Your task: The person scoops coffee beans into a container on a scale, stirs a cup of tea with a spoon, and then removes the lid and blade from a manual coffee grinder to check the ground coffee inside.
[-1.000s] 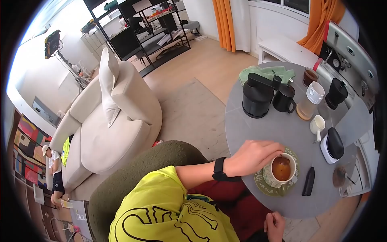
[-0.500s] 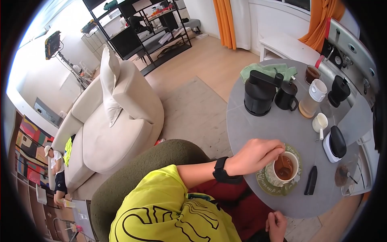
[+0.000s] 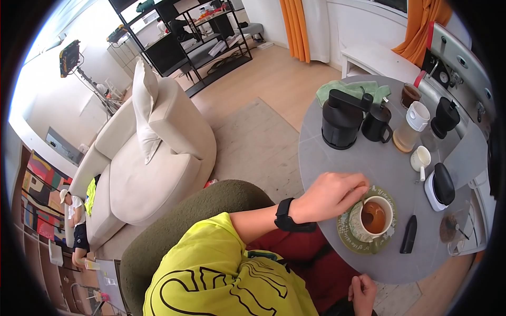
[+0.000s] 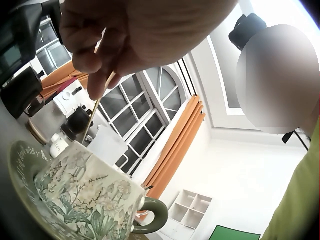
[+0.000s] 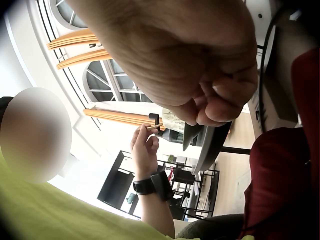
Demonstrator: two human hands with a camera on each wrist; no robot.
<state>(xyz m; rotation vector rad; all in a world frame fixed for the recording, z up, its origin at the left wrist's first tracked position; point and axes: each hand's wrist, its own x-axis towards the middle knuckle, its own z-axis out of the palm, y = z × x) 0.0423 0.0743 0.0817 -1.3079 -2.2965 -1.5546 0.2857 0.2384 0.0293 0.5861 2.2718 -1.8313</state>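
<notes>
A patterned cup (image 4: pixel 90 192) of brown drink stands on a green saucer (image 3: pixel 358 245) with lettering round its rim. Over the cup's far-left rim, my left hand (image 3: pixel 333 197) pinches a slim gold-coloured spoon (image 4: pixel 92 119) between thumb and fingers. The spoon slants down into the cup, its lower end hidden by the cup wall. A dark watch (image 3: pixel 287 216) is on the left wrist. Below the table edge, near my lap, my right hand (image 3: pixel 362 294) hangs with loosely curled fingers and holds nothing.
On the round grey table (image 3: pixel 327 163) are a black slim tool (image 3: pixel 408 234), a small white handled cup (image 3: pixel 420 157), a black pitcher (image 3: pixel 376 124), a black lidded canister (image 3: pixel 339 124) and a green cloth (image 3: pixel 345 89). An espresso machine (image 3: pixel 458 68) stands behind, right.
The left hand has shifted slightly up and left relative to the cup, still pinching the spoon. The pale pattern on the drink's surface has changed. The right hand stays low.
</notes>
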